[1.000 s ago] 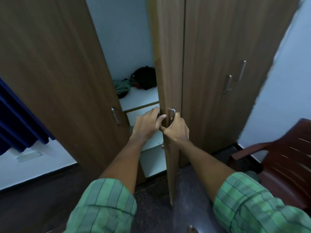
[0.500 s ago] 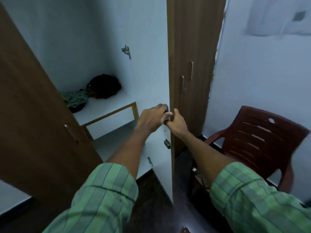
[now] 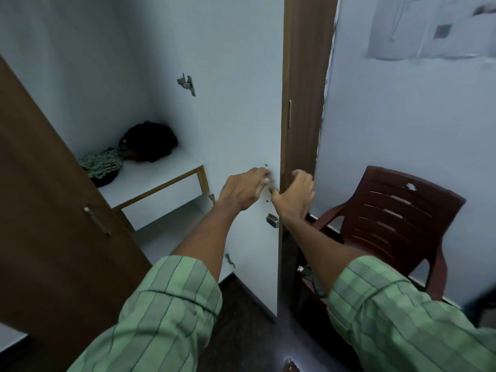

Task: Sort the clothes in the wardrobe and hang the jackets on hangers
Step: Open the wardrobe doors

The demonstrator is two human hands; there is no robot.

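Note:
The wardrobe stands open. Its right door is swung wide and shows its white inner face. My left hand lies against that face near the door's edge, fingers loosely spread. My right hand curls round the door's edge, thumb on the white side. On the white shelf inside lie a dark bundle of clothes and a green patterned garment. No hanger or jacket shows.
The brown left door with its metal handle stands open at the left. A dark red plastic chair sits against the wall just right of the open door. A paper sheet hangs on that wall.
The right door has swung further open toward the chair. My left hand has loosened from the door's edge onto its inner face. The view has turned right.

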